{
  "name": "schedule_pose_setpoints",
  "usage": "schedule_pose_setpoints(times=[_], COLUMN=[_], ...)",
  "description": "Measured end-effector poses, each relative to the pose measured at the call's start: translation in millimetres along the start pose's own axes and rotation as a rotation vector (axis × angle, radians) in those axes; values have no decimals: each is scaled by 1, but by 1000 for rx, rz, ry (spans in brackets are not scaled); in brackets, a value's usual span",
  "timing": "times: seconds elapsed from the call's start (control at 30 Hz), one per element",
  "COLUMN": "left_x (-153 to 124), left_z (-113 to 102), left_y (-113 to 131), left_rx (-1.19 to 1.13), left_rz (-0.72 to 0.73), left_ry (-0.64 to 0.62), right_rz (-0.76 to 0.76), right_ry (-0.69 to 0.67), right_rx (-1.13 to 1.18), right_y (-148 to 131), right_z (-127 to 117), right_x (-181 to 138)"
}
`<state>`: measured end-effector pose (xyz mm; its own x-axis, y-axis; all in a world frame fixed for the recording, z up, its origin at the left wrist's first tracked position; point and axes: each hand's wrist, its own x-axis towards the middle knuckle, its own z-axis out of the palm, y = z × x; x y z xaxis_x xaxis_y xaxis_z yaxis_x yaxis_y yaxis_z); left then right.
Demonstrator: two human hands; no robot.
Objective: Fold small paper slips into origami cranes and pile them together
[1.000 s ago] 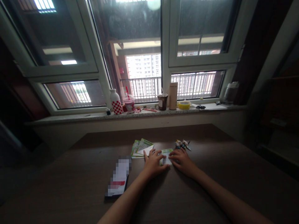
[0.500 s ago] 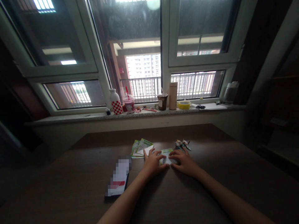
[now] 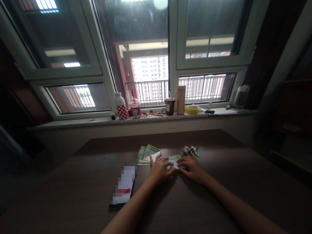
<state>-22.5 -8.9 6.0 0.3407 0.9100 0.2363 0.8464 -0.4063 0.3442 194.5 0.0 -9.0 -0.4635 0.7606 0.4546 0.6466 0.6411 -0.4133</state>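
- A wide window [image 3: 143, 26] fills the far side.
- The brown bench [image 3: 73, 182] stretches out in front of it.
- A stone sill [image 3: 73, 123] runs along the foot of the window.
- At near left on the bench lies a phone [image 3: 124, 183], its screen pixelated.
- The left hand [image 3: 159, 169] has its fingers spread and bent, touching the card's left part; I cannot tell whether it pinches it.
- The right hand [image 3: 192, 167] faces it, fingers partly curled at the card's right part; its grip cannot be told either.
- Fanned green-edged cards [image 3: 149, 150] lie just left and far of the left hand.
- A checked bottle [image 3: 121, 107] stands left on the sill.
- The green-and-white card [image 3: 174, 159] lies between both hands, partly covered.
- Small folded pieces [image 3: 190, 150] sit just beyond the right hand.
- Yellow tape [image 3: 192, 110] rests right on the sill.
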Motion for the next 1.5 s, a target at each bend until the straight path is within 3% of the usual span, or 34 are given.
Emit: schedule_pose_setpoints(times=[0.47,1.5], left_x=[1,3], left_z=[-1,10], left_y=[3,4], left_rx=[-76,22], left_rz=[-6,1], left_ry=[74,110], right_rz=[53,74], right_ry=[159,127], right_rx=[10,-164], right_y=[2,-6], right_z=[7,6], right_x=[4,0])
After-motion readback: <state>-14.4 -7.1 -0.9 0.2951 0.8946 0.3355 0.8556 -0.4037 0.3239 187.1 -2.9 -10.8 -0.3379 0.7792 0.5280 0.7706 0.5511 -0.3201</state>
